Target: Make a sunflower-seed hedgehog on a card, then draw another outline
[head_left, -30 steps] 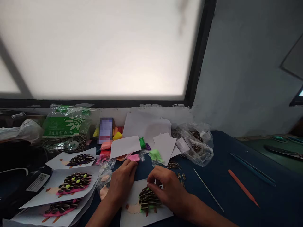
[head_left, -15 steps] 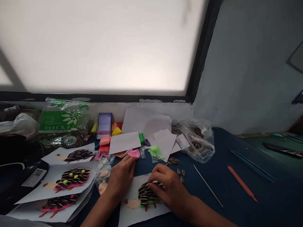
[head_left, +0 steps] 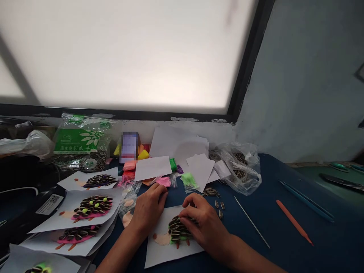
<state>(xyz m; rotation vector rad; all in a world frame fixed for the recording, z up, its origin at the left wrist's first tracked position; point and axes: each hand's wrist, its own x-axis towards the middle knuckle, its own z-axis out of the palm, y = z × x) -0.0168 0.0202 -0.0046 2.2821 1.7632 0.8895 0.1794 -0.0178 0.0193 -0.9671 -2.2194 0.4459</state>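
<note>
A white sheet of paper [head_left: 159,256] lies before me with a hedgehog on it: a peach clay head [head_left: 163,239], a bright green clay body edge and short brown legs. Striped sunflower seeds [head_left: 176,227] cover the body in rows. Over those seeds is my right hand [head_left: 209,223], thumb and forefinger closed in a pinch at the upper edge; its fingers partly hide the body. My left hand [head_left: 150,206] rests at the sheet's upper left edge, fingers curled together and their tips hidden. Loose seeds [head_left: 218,206] lie just beyond my right hand.
Finished-looking hedgehog sheets [head_left: 93,225] overlap at left. Behind are a green seed bag [head_left: 82,140], coloured clay packets [head_left: 130,165], white papers [head_left: 179,142] and a clear bag of seeds [head_left: 241,167]. A metal rod [head_left: 251,222], an orange tool [head_left: 294,222] and blue tweezers [head_left: 305,201] lie right.
The view has shifted slightly, and another hedgehog sheet shows at the lower left. Both hands stay by the same sheet, the right still pinching at the seeds.
</note>
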